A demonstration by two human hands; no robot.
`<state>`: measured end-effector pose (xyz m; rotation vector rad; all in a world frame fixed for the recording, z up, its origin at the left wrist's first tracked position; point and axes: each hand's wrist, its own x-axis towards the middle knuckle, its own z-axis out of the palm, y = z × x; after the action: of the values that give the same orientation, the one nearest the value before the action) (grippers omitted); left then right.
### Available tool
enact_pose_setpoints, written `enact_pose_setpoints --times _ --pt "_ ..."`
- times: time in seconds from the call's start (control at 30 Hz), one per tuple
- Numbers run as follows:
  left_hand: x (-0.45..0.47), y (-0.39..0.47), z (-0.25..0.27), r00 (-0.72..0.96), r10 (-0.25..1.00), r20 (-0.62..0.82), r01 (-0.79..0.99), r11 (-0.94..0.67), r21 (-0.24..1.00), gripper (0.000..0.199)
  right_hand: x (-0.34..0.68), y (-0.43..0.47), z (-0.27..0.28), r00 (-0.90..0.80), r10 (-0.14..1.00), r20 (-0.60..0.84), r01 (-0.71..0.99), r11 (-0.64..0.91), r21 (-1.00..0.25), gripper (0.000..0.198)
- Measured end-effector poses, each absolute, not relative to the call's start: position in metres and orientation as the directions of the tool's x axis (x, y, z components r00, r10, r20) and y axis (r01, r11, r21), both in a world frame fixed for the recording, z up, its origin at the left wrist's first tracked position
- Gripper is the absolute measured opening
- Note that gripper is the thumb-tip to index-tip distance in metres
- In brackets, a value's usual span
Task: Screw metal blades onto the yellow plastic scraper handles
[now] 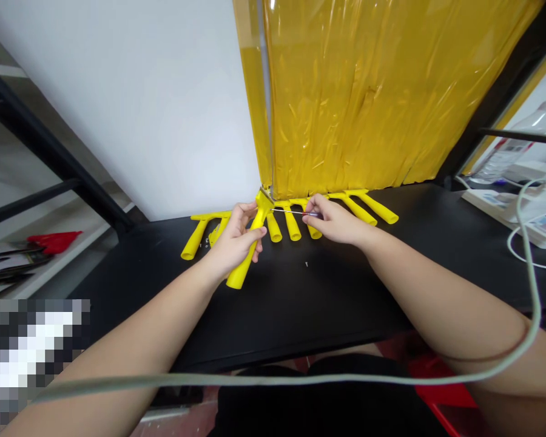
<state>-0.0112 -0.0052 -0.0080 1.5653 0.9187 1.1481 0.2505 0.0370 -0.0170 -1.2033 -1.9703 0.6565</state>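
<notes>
My left hand [241, 240] is wrapped round a yellow plastic T-shaped handle [239, 276], its hollow round end tilted down towards me. At its far, wide end there is a narrow dark edge too small to make out. In my right hand [325, 218] is a screwdriver [313, 214], its thin shaft pointing left, with the tip at the head of the handle. Whether the tip sits in a screw, I cannot tell. Behind my hands several similar yellow handles [293, 227] lie in a row. A small screw [306, 264] lies on the black table [273, 315].
Small metal bits [204, 244] lie left of my left hand. A white panel [173, 109] and yellow film [364, 103] stand behind the row. A pale cable [300, 380] crosses close in front. At right are a plastic bottle [512, 149] and white boxes [505, 203].
</notes>
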Motion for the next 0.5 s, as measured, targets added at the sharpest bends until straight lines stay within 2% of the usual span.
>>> enact_pose_setpoints --times 0.07,0.2,0.27,0.37,0.5 --pt "-0.0113 -0.0052 -0.0074 0.273 0.932 0.236 0.037 -0.256 0.966 0.05 0.2511 0.0381 -0.0154 -0.287 0.9 0.328 0.581 0.436 -0.688 0.017" --pt "-0.0111 -0.0052 -0.0108 0.299 0.926 0.23 0.038 -0.252 0.967 0.05 0.2519 0.0381 -0.0078 -0.269 0.922 0.277 0.631 0.386 -0.673 0.043" --pt "-0.0117 -0.0041 -0.0131 0.307 0.922 0.234 0.035 -0.256 0.966 0.049 0.2522 0.0364 -0.0069 -0.274 0.92 0.28 0.589 0.39 -0.707 0.038" --pt "-0.0134 -0.0012 -0.0146 0.29 0.928 0.232 0.03 -0.251 0.967 0.05 0.2523 0.0339 -0.0101 -0.322 0.896 0.305 0.504 0.435 -0.746 0.017" --pt "-0.0144 0.0011 -0.0134 0.273 0.933 0.234 0.012 -0.246 0.969 0.052 0.2508 0.0358 -0.0138 -0.253 0.883 0.395 0.565 0.466 -0.681 0.017"
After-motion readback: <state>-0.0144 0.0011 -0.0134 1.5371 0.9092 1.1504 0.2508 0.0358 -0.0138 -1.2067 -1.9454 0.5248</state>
